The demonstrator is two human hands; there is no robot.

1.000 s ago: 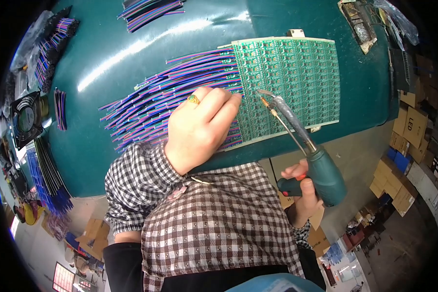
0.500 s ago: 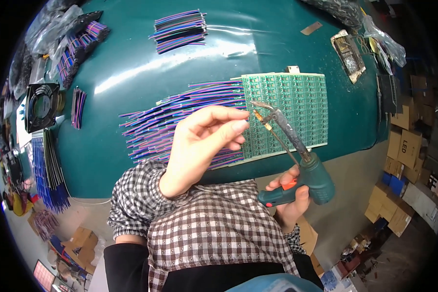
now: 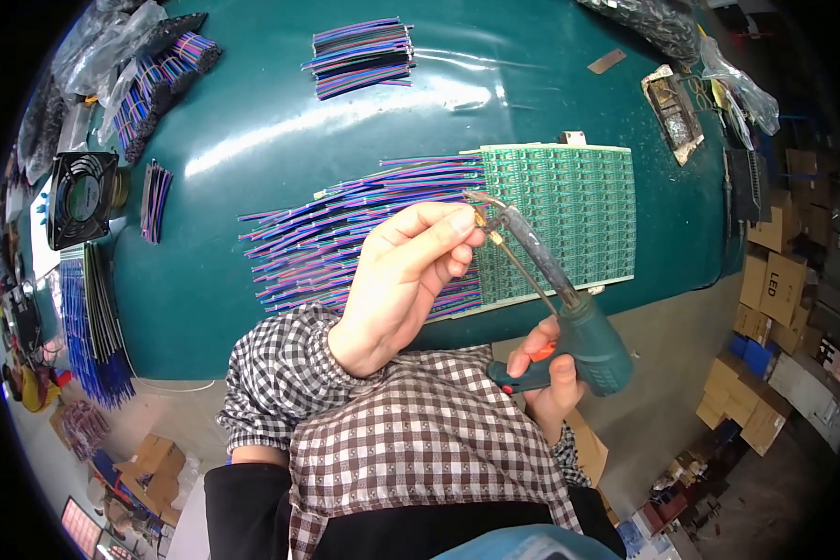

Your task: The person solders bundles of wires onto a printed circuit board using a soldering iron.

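My right hand (image 3: 553, 378) is wrapped around the grip of a dark green soldering gun (image 3: 599, 350) with an orange trigger. Its dark metal barrel slants up and left to a bent tip. Alongside the barrel runs a thin feed tube (image 3: 525, 273) with a brass nozzle (image 3: 495, 239). At the nozzle's end my left hand (image 3: 406, 266) is closed in a thumb-and-finger pinch; what lies between the fingertips is too small to make out. Under both hands lies a green circuit board panel (image 3: 569, 219), with rows of blue, black and pink wires (image 3: 299, 247) along its left side.
A wire bundle (image 3: 359, 58) lies at the back of the green table (image 3: 252, 121). Leftward are a black fan (image 3: 84, 201), a small wire bundle (image 3: 156, 201) and more bundled wires (image 3: 163, 84). At the right stand a grimy tray (image 3: 672, 114) and a dark box (image 3: 745, 187).
My left hand has moved slightly right and its fingertips have closed at the nozzle's end. The soldering gun in my right hand has shifted a little left.
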